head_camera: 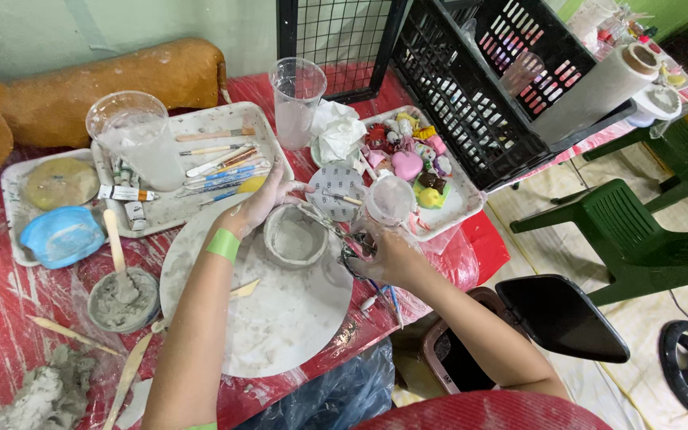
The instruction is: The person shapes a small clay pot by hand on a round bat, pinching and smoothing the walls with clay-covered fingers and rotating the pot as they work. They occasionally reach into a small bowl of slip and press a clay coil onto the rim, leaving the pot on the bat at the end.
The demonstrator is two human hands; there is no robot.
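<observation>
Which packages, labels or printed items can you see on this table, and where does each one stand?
Paint tubes: on the white tray left of the left hand, small, white with dark and coloured bands.
Paper roll: on the black crate at upper right, long white cylinder.
Round card: between the hands, above the clay bowl, grey-white, patterned.
No signs or screens show.

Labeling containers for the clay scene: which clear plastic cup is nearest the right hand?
The small clear cup just above the right hand, beside the figurine tray. The two taller cups stand farther back, left.
</observation>
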